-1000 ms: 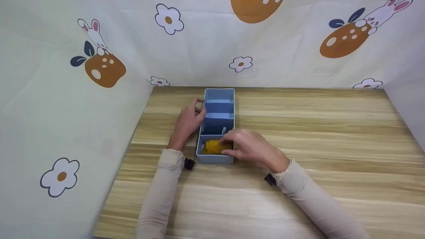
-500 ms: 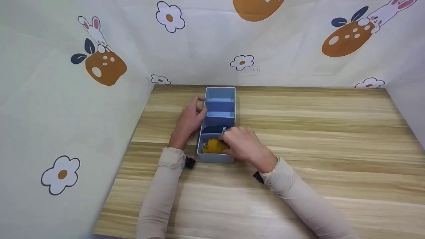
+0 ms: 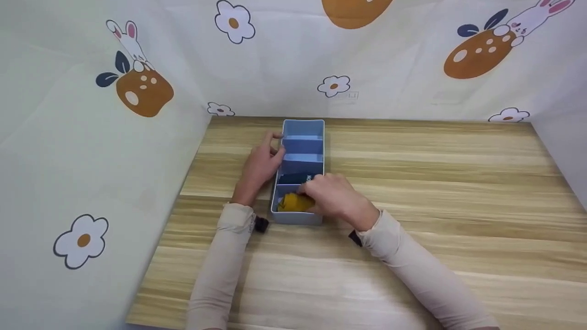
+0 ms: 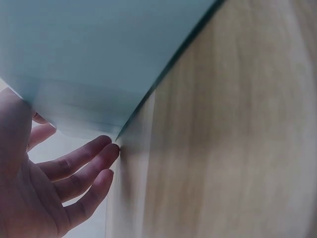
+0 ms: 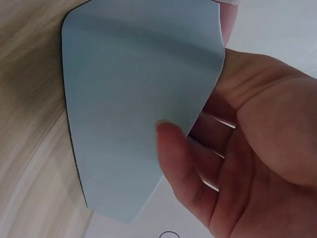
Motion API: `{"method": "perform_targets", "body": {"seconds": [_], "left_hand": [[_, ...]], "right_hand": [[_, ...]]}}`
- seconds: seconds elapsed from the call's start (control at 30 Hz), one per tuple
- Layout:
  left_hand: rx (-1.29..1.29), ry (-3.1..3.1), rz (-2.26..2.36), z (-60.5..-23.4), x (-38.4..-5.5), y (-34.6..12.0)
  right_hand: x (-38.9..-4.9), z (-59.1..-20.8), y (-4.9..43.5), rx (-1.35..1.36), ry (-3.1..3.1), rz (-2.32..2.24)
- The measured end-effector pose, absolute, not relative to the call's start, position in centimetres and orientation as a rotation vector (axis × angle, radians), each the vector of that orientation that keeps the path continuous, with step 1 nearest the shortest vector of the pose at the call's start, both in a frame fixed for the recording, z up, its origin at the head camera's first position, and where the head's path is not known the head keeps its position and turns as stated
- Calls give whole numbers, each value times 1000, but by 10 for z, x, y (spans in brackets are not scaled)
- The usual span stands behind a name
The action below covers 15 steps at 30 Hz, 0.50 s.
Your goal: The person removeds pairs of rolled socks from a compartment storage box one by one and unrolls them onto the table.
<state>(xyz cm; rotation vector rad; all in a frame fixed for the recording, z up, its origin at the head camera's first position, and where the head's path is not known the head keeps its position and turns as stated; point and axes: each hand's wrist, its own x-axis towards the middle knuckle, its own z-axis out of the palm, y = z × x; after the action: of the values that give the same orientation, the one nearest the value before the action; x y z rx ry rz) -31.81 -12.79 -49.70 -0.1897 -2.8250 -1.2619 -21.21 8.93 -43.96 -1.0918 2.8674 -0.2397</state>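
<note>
Nearest, two beige sleeves reach over the wood-grain tabletop [image 3: 458, 206] toward the blue box [image 3: 297, 218], the left sleeve [image 3: 215, 275] to its near left and the right sleeve [image 3: 422, 270] to its near right. A small black object [image 3: 261, 224] sits at the left cuff, just beside the box's near left corner. In the box's nearest compartment lies a yellow bundle [image 3: 293, 202]. The right hand [image 3: 337, 197] comes over the box's right wall, thumb and fingers curled about the bundle's right end; in the right wrist view one finger lies against the outside of that wall. How firmly it grips cannot be told. The box's second compartment holds a dark bundle [image 3: 291, 178] with white lettering. Farther along, the left hand [image 3: 261, 165] rests against the box's left wall, fingers loosely spread and gripping nothing. Two more compartments follow toward the box's far end. Beyond the box stands a pale backdrop [image 3: 390, 91] printed with flowers, rabbits and orange fruit.
</note>
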Motion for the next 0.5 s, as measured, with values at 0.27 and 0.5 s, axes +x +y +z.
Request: {"method": "perform_targets", "body": {"seconds": [0.27,0.5], "left_hand": [[-195,-2803,-1258,-498,-316,-130],[-190,-2792,-1262,-499,-317,-127]], "right_hand": [[-216,-442,89,-1190,2818,-241],[-218,-440,94,-1227,2755,-282]]}}
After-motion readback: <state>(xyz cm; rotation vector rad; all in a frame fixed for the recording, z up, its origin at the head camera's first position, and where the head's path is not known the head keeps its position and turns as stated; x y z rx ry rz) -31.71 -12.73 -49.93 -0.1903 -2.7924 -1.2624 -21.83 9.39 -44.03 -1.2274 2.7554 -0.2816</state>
